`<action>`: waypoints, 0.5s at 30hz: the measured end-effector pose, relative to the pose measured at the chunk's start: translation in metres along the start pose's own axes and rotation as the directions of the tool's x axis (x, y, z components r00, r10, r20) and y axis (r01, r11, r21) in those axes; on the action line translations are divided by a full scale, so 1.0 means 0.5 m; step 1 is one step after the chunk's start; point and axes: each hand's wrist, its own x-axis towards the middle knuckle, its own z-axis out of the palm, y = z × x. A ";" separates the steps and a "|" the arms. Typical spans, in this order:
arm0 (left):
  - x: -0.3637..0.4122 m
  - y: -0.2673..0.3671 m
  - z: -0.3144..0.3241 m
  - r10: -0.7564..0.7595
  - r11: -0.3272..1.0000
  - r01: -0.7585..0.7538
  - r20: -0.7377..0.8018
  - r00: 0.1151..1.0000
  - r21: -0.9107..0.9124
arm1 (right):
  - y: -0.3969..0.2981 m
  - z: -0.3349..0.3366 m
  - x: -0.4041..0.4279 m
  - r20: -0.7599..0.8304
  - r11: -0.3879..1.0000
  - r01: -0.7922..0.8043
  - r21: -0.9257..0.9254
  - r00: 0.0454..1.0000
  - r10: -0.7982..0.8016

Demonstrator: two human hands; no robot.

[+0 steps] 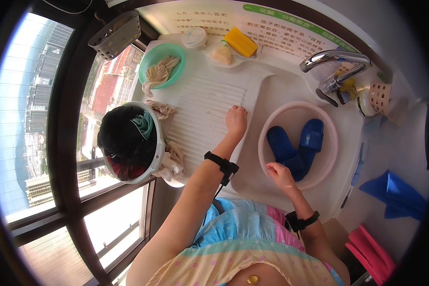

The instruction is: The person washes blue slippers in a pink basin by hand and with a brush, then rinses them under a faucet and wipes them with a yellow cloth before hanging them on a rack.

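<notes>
My left hand [237, 121] is curled with its knuckles up, over the right edge of the ribbed washboard [211, 114] built into the white sink; nothing shows in it. My right hand [281, 176] has bent fingers and overlaps the near-left rim of a pale pink basin [333, 143]. Whether it touches the rim is hard to tell. Two blue slippers lie in the basin: the left slipper [284, 146] is angled and the right slipper [311, 137] leans across it, their near ends overlapping just beyond my right hand.
A chrome faucet [338, 64] arches over the sink's back right. To the left stand a bucket [159, 143] of dark clothes and a green basin [178, 71] with a cloth. Yellow soap [241, 42] sits at the back. Blue [393, 195] and pink cloths [370, 254] hang at right.
</notes>
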 end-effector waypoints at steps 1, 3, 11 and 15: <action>-0.009 0.015 0.013 0.037 0.999 -0.035 0.042 0.998 -0.030 | 0.003 0.004 0.002 0.006 1.000 0.006 -0.013 1.000 -0.006; -0.008 0.045 0.013 0.076 0.995 -0.070 0.081 0.994 -0.073 | 0.001 -0.001 0.006 0.009 0.999 0.009 -0.036 1.000 -0.009; 0.015 0.010 -0.018 0.088 0.940 -0.027 0.167 0.982 -0.341 | 0.088 -0.005 0.115 -0.234 0.965 -0.052 0.256 0.966 0.114; 0.061 -0.064 -0.098 -0.099 0.940 0.106 0.036 0.994 -0.325 | 0.190 -0.024 0.232 -0.369 0.823 -0.129 0.553 0.847 0.381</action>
